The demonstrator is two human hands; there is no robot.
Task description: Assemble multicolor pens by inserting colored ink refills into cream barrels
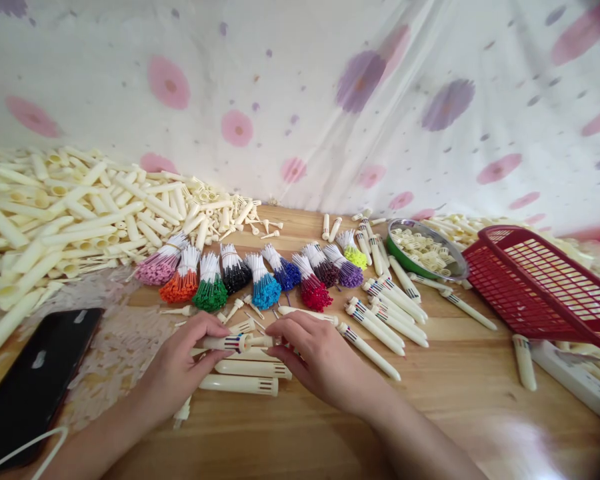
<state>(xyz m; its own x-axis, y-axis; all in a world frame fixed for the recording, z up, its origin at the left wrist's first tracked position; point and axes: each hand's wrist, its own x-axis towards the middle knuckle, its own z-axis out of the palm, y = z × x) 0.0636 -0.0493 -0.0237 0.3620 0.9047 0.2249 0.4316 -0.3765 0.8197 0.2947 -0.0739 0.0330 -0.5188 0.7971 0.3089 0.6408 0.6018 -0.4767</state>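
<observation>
My left hand pinches a cream pen barrel that lies level above the wooden table. My right hand meets it from the right, fingers closed on the barrel's right end piece. Two more cream barrels lie just under my hands. Behind them stands a row of bundled refills with coloured ends: pink, orange, green, black, blue, red, purple and yellow-green.
A big heap of cream tubes fills the left side. Several assembled pens lie right of my hands. A green bowl of small parts and a red plastic basket stand at the right. A black phone lies at the left front.
</observation>
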